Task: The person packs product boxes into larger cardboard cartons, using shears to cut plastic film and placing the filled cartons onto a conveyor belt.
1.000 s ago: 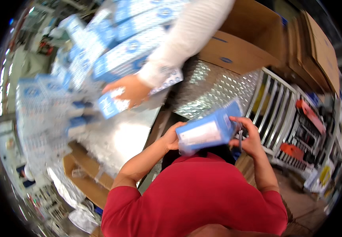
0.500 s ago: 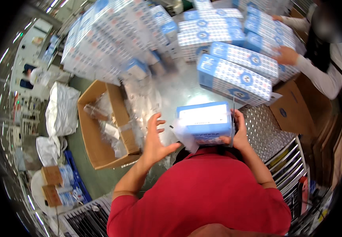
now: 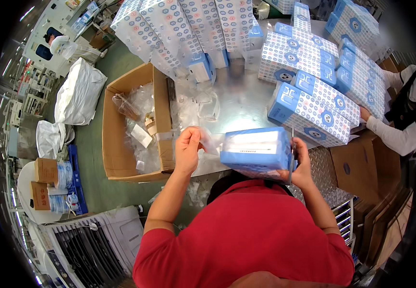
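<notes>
A blue pack (image 3: 253, 152) with a white label strip, in clear wrapping, lies before my chest at the steel table's near edge. My right hand (image 3: 301, 165) grips its right end, fingers curled round it. A thin grey metal tool (image 3: 292, 161), perhaps scissors, stands upright between that hand and the pack; its lower part is hidden. To the left of the pack, my left hand (image 3: 189, 148) is closed in a pinch on a piece of clear plastic film (image 3: 210, 142) that reaches to the pack's left end.
An open cardboard box (image 3: 114, 163) with plastic scraps stands at left. Tall wrapped stacks (image 3: 179, 29) rise behind it. Long patterned blue-and-white packs (image 3: 309, 117) lie at back right. A co-worker's hand (image 3: 364, 114) is beside them, above another open carton (image 3: 357, 161).
My left hand has gone from open, fingers spread, to pinching the film at the pack's left end. My right hand still grips the pack. The whole view has shifted.
</notes>
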`<state>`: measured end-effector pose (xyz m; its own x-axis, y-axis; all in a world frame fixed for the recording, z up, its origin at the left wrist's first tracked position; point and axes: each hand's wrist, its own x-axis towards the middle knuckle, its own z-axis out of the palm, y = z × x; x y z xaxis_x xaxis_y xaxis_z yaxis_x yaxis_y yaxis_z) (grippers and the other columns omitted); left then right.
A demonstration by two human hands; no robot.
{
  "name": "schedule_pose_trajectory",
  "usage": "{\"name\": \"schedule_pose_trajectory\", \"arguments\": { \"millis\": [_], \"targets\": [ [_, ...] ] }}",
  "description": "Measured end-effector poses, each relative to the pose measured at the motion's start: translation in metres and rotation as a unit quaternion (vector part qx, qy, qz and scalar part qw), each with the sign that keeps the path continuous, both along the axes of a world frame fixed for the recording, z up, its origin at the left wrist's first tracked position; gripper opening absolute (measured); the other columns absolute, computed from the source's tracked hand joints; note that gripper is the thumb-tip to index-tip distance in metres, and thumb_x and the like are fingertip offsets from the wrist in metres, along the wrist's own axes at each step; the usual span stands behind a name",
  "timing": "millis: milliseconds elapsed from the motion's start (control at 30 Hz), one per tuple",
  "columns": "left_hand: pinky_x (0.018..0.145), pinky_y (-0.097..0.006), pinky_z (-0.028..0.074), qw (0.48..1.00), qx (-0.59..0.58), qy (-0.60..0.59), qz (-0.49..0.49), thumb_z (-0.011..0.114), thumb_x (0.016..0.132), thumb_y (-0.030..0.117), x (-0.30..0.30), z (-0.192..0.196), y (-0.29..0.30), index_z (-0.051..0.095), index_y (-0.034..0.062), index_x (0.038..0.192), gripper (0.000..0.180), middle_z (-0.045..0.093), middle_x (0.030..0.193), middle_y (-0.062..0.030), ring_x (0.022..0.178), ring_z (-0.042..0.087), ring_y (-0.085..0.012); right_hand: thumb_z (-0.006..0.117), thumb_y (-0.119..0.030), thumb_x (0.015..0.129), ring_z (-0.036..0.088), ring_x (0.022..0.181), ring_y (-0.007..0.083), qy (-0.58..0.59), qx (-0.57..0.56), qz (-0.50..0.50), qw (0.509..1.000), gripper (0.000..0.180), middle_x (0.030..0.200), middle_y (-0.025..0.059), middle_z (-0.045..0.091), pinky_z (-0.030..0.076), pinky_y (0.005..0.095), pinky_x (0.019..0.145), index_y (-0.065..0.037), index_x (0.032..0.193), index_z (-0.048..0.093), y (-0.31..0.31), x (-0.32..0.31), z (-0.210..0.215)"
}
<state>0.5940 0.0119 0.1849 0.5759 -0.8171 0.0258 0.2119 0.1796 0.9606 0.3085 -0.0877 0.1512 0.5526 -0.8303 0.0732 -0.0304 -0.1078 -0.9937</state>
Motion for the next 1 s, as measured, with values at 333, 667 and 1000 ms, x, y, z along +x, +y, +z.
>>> {"name": "schedule_pose_trajectory", "arguments": {
  "millis": [333,667,1000],
  "targets": [
    [0.067,-0.024,0.045,0.965,0.078,-0.247,-0.042,0.059,0.08,0.007,0.017,-0.029,-0.039,0.053,0.0032,0.1,0.021,0.058,0.095,-0.0054,0.077,0.054,-0.0123,0.078,-0.008,0.059,0.042,0.114,0.0201,-0.037,0.093,-0.005,0.995,0.084,0.125,0.0115,0.043,0.031,0.031,0.097,-0.002,0.128,0.031,-0.044,0.021,-0.033],
    [0.066,-0.022,0.044,0.966,0.158,-0.158,-0.129,0.06,0.078,0.004,0.022,-0.035,-0.037,0.059,0.0004,0.085,0.009,0.061,0.077,-0.001,0.073,0.057,-0.0075,0.074,-0.007,0.065,0.049,0.094,0.0161,-0.095,0.231,0.008,0.968,0.076,0.102,0.0055,0.051,0.04,0.0276,0.081,-0.009,0.128,0.033,-0.013,0.035,-0.086],
    [0.05,-0.022,0.035,0.934,0.16,-0.234,-0.217,0.07,0.072,0.007,0.038,0.002,-0.064,0.064,0.0008,0.072,0.008,0.055,0.063,0.0014,0.057,0.044,-0.0047,0.078,-0.046,0.057,0.056,0.061,0.0213,0.367,-0.195,0.406,0.814,0.061,0.066,0.0082,0.054,0.042,0.0302,0.055,-0.006,0.098,0.057,-0.119,0.082,0.089]
  ]
}}
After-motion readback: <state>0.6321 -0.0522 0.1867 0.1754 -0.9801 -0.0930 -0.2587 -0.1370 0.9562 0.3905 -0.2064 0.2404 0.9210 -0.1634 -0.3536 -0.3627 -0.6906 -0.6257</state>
